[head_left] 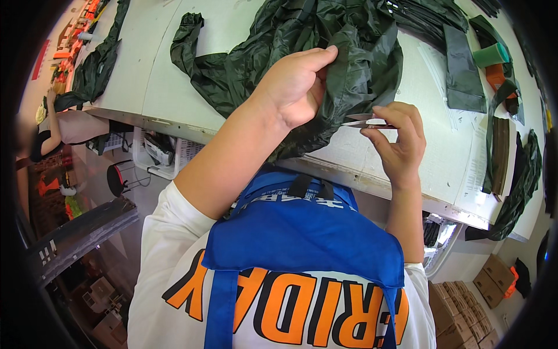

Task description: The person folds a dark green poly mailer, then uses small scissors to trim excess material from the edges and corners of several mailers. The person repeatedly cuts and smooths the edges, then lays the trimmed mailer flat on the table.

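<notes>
Dark green, thin, shiny fabric lies bunched on the pale table, its near part hanging over the front edge. My left hand is closed on a fold of this fabric, thumb on top and the other fingers partly hidden. Just right of the fold, my right hand pinches a small pair of thread snips between thumb and fingers. The blades are apart and point left, close to the fabric's edge. Whether they touch a thread cannot be seen.
Right on the table are a flat green fabric piece, a green thread cone and dark straps. More dark fabric lies far left, near another person's arm. A white crate stands under the table; cardboard boxes sit lower right.
</notes>
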Action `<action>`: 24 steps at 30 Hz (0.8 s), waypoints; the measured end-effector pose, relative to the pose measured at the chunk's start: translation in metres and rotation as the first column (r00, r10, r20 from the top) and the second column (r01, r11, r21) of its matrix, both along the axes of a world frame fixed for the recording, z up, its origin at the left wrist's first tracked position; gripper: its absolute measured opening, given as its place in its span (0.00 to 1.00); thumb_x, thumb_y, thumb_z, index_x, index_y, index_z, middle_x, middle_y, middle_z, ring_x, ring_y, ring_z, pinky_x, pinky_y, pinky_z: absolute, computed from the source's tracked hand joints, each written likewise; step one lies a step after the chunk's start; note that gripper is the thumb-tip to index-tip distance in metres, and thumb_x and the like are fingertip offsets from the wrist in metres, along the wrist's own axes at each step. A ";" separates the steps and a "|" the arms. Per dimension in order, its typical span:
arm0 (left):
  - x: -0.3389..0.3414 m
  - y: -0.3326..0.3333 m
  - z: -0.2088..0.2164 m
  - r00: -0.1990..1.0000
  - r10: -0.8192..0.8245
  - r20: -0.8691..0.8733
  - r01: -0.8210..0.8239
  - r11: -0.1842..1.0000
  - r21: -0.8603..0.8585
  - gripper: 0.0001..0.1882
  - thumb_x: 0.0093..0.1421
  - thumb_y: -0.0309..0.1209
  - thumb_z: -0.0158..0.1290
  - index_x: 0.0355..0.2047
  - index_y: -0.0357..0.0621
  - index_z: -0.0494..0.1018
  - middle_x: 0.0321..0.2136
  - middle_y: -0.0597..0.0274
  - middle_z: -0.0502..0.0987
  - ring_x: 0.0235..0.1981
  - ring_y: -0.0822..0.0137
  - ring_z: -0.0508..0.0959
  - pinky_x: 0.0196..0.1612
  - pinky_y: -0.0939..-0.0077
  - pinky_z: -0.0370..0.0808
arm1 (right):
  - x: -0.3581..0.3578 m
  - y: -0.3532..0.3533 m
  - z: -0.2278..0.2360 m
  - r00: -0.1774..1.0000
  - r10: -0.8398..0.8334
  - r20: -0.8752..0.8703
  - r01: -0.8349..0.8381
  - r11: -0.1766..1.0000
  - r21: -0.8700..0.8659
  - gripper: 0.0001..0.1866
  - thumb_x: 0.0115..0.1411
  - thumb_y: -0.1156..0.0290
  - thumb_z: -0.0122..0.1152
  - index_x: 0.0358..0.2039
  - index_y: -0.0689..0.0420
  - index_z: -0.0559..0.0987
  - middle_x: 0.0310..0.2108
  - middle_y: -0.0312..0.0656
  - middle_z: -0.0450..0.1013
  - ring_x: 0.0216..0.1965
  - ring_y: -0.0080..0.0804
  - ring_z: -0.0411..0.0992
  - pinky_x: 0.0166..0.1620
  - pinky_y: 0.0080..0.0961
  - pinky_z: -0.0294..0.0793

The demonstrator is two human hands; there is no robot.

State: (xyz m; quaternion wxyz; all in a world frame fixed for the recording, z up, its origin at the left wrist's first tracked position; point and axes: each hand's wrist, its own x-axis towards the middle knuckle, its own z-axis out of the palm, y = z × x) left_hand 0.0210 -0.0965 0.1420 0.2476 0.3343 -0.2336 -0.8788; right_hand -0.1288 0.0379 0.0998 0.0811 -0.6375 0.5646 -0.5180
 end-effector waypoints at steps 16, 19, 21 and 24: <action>-0.020 0.006 -0.010 0.994 -0.072 0.088 0.087 0.979 -0.182 0.15 0.66 0.35 0.46 0.47 0.39 0.71 0.40 0.58 0.77 0.40 0.66 0.78 0.48 0.70 0.74 | 0.018 0.007 -0.028 0.750 -0.124 0.650 0.021 0.986 0.163 0.40 0.40 0.72 0.77 0.52 0.58 0.63 0.46 0.37 0.64 0.39 0.21 0.65 0.38 0.15 0.65; -0.021 0.009 -0.011 0.898 -0.368 0.241 0.421 0.562 -0.712 0.15 0.64 0.35 0.50 0.46 0.38 0.73 0.39 0.60 0.78 0.38 0.75 0.75 0.46 0.78 0.71 | 0.027 0.000 -0.019 0.616 -0.441 0.652 0.123 0.872 0.474 0.23 0.50 0.76 0.69 0.45 0.61 0.69 0.37 0.35 0.70 0.35 0.20 0.67 0.37 0.16 0.67; -0.005 -0.008 0.002 0.822 -0.250 0.512 0.570 0.347 -0.745 0.15 0.63 0.33 0.50 0.47 0.39 0.74 0.39 0.61 0.79 0.40 0.77 0.75 0.47 0.79 0.71 | 0.008 0.003 -0.034 0.465 -0.412 0.784 0.198 0.911 0.361 0.13 0.53 0.79 0.64 0.39 0.61 0.74 0.32 0.34 0.73 0.32 0.20 0.70 0.35 0.16 0.69; 0.055 -0.041 -0.028 0.795 0.123 0.595 0.523 0.359 -0.773 0.16 0.63 0.31 0.51 0.50 0.41 0.72 0.43 0.61 0.78 0.44 0.71 0.76 0.48 0.77 0.71 | -0.031 0.016 -0.041 0.210 -0.496 0.843 0.391 0.833 0.392 0.11 0.55 0.75 0.63 0.39 0.60 0.75 0.29 0.33 0.72 0.26 0.19 0.68 0.31 0.14 0.66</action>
